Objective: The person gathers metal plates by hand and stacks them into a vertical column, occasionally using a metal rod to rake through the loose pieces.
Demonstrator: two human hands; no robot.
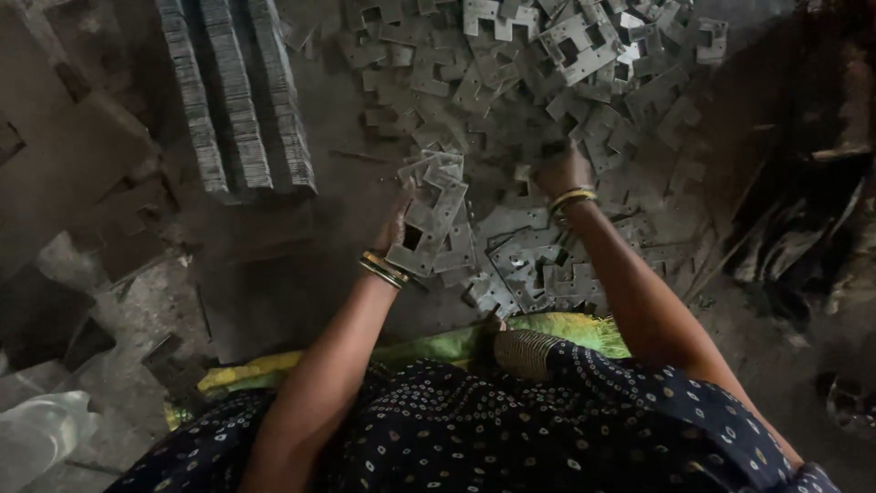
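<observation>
Held stack: stamped metal plates (431, 222) fanned upright in the left hand (399, 224), above the floor (274, 283).
Right hand (555, 169): down in the loose pile (547, 82); grip unclear.
Risk: fanned plates could slip; sharp edges may cut.
Nearby: 3 stacked rows (237, 91).
</observation>
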